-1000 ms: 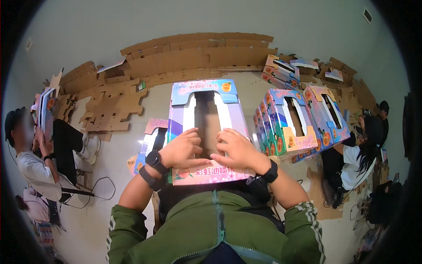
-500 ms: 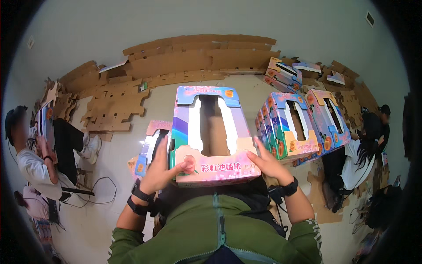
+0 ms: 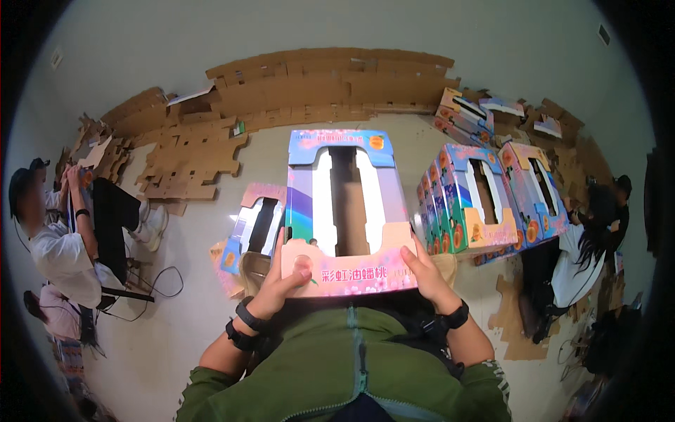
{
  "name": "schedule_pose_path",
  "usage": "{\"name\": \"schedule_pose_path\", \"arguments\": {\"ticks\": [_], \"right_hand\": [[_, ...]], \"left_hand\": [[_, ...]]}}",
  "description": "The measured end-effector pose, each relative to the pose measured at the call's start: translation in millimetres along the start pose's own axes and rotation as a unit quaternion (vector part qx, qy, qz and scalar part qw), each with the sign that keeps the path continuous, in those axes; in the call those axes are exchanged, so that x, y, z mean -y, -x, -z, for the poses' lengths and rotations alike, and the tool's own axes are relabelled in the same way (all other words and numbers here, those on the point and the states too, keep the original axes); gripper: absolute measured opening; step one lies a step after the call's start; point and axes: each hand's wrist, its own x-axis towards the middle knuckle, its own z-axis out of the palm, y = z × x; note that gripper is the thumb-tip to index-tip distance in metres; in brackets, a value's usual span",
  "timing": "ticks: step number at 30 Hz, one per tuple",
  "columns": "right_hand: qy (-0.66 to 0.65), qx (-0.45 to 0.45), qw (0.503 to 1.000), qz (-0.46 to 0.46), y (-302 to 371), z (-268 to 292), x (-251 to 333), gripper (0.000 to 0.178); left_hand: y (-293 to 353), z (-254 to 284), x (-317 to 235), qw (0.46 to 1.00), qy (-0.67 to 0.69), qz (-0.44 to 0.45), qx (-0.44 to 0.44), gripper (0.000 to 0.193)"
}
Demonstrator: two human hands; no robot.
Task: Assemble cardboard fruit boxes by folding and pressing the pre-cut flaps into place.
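A colourful printed cardboard fruit box (image 3: 362, 271) stands in front of my body, with a long opening in its top and white inner flaps along both sides. My left hand (image 3: 271, 288) grips its near left corner, thumb on the pink front and fingers along the side. At the near right corner, my right hand (image 3: 430, 281) holds it the same way, its thumb pressed to the front panel. What lies under the box is mostly hidden; a tan edge shows beside each hand. Just beyond my left hand stands another printed box (image 3: 256, 218).
To the right stand a row of similar boxes (image 3: 457, 204) and another box (image 3: 529, 193). More boxes (image 3: 464, 116) sit farther back. Flattened cardboard (image 3: 190, 165) covers part of the floor. People sit at the left (image 3: 56, 246) and right (image 3: 576, 246). A black cable (image 3: 158, 299) lies at the left.
My hands have closed from looser, spread fingers onto the box's near corners. The view has shifted slightly. The person at the left has raised their hands.
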Motion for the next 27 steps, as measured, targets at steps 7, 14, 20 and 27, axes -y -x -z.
{"name": "schedule_pose_path", "arguments": {"ticks": [7,14,20,27], "right_hand": [[0.105,0.012,0.991,0.077,25.8,-5.3,21.6,0.071],[0.12,0.028,0.981,0.151,27.9,5.9,41.9,0.091],[-0.037,0.02,0.989,0.139,32.3,9.2,48.1,0.111],[-0.057,-0.001,0.994,0.089,36.8,8.0,47.2,0.112]], "left_hand": [[17.8,3.8,8.3,0.996,0.09,0.006,0.011,0.114],[26.0,21.2,-0.1,0.994,-0.037,-0.105,-0.006,0.128],[33.8,27.7,2.2,0.993,-0.03,-0.115,0.0,0.134],[31.0,30.3,13.3,0.989,-0.029,-0.143,0.012,0.136]]}}
